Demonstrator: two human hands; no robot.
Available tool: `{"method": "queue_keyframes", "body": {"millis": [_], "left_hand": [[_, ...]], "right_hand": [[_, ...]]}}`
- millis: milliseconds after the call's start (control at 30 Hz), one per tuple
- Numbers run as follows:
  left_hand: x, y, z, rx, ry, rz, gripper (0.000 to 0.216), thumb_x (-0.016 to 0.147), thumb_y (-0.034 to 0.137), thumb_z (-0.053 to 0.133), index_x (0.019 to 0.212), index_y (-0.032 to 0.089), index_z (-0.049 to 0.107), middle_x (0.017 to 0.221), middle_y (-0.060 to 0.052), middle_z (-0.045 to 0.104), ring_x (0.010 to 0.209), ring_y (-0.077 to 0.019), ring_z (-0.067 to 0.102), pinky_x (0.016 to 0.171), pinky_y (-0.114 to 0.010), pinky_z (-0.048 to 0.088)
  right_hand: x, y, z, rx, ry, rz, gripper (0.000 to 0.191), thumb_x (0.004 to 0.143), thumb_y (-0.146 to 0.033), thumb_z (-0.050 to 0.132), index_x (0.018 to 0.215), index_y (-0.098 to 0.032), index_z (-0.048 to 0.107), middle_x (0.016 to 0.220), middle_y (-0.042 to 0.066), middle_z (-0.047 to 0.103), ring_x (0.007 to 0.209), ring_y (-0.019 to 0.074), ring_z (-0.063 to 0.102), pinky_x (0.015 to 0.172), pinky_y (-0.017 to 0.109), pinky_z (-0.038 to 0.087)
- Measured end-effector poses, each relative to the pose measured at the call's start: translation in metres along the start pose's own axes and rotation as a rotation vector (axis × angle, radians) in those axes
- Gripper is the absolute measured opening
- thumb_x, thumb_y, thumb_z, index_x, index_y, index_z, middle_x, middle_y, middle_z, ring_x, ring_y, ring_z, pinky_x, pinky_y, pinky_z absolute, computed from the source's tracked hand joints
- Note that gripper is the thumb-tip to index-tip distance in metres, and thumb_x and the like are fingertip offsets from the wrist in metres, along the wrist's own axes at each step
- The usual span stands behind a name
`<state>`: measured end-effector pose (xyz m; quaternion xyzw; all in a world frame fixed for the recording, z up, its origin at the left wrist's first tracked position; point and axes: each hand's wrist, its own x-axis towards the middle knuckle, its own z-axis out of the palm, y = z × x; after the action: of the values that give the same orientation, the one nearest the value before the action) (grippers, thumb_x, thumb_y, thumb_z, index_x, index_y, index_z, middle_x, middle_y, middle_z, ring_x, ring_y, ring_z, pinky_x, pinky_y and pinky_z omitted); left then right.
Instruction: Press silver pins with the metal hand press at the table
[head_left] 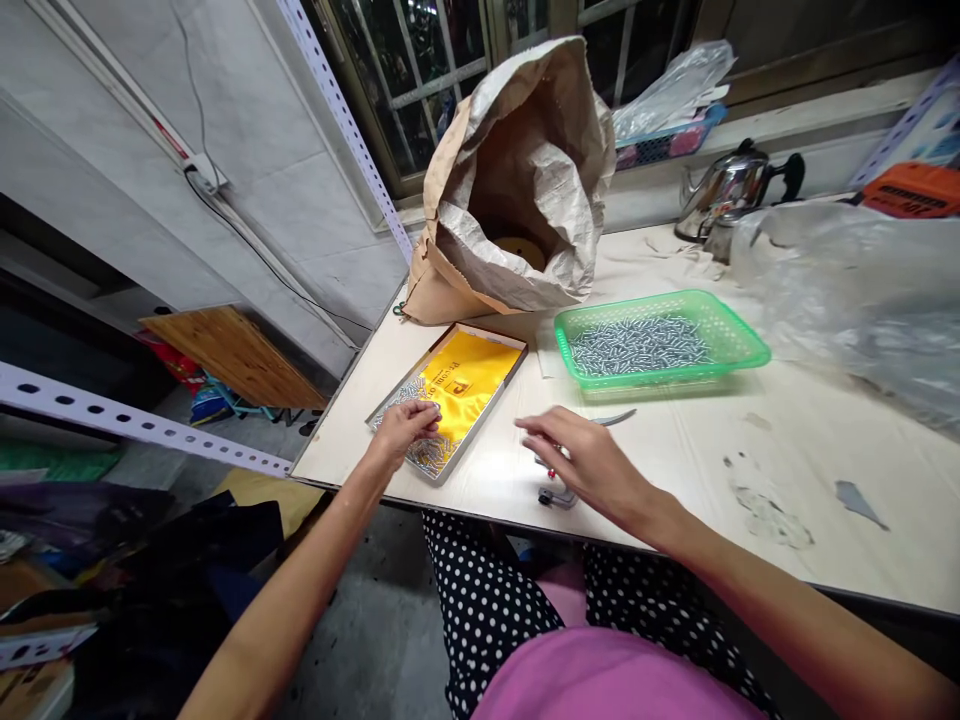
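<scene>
My left hand point(407, 432) is over the near end of a shallow tray point(480, 412), its fingers pinched together. Whatever is between the fingertips is too small to make out. In the tray, small silvery metal pieces point(433, 454) lie beside and on a shiny yellow cloth point(474, 372) with dark print. To the right of the tray, my right hand point(581, 455) hovers with its fingers stretched out and somewhat apart. Under it, partly hidden, sits a small metal device point(559, 497) with a black knob and a red part. A curved grey strip point(616, 417) shows behind that hand.
A green plastic basket point(664, 380) holds many small metal pieces. Behind stands a large open paper sack point(450, 270). A metal kettle point(724, 190), clear plastic bags point(862, 290) and an orange box point(915, 190) are at the back right. A grey scrap point(859, 502) lies on the table point(675, 460).
</scene>
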<state>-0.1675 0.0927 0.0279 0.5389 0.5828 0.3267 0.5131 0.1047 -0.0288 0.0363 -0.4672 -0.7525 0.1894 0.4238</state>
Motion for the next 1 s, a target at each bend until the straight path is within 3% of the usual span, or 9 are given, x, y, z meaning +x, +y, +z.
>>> {"method": "queue_keyframes", "body": {"millis": [133,300,533,767,1000], "left_hand": [[-0.028,0.007,0.026,-0.182,-0.063,-0.003,0.044,0.055,0.038,0.087,0.083,0.011,0.067,0.069,-0.002,0.068,0.056,-0.0099,0.062,0.059,-0.022,0.053],[-0.041,0.012,0.029,-0.208,0.013,-0.008,0.032,0.063,0.028,0.085,0.081,0.011,0.066,0.064,-0.002,0.068,0.054,-0.0103,0.062,0.059,-0.022,0.055],[-0.046,0.016,0.015,-0.274,0.072,-0.015,0.025,0.067,0.020,0.082,0.081,0.010,0.065,0.061,-0.001,0.067,0.052,-0.0099,0.063,0.055,-0.021,0.056],[-0.038,0.022,0.001,-0.400,0.022,-0.153,0.021,0.071,0.012,0.079,0.083,0.009,0.063,0.063,-0.001,0.067,0.050,-0.0079,0.062,0.056,-0.019,0.058],[-0.026,0.017,-0.014,-0.341,-0.012,-0.187,0.017,0.073,0.013,0.078,0.080,0.010,0.063,0.064,-0.003,0.067,0.050,-0.0083,0.062,0.056,-0.019,0.059]], "right_hand": [[0.059,-0.005,0.048,0.079,0.019,0.008,0.017,0.094,-0.028,0.057,0.103,-0.015,0.062,0.096,0.008,0.065,0.087,0.0178,0.060,0.078,0.030,0.046],[0.086,0.002,0.093,0.188,-0.054,0.091,0.013,0.091,-0.027,0.061,0.084,-0.016,0.060,0.081,0.002,0.064,0.073,0.0136,0.056,0.067,0.025,0.039],[0.100,-0.011,0.106,0.223,-0.045,0.194,0.011,0.083,-0.018,0.060,0.072,-0.017,0.060,0.068,-0.002,0.063,0.064,0.0116,0.054,0.061,0.024,0.035],[0.115,-0.017,0.117,0.271,-0.024,0.277,0.014,0.080,-0.015,0.058,0.067,-0.018,0.056,0.065,-0.003,0.060,0.063,0.0111,0.054,0.061,0.023,0.036],[0.123,-0.017,0.131,0.264,-0.023,0.352,0.015,0.078,-0.015,0.057,0.065,-0.020,0.052,0.065,-0.004,0.058,0.064,0.0116,0.051,0.059,0.023,0.034]]}}
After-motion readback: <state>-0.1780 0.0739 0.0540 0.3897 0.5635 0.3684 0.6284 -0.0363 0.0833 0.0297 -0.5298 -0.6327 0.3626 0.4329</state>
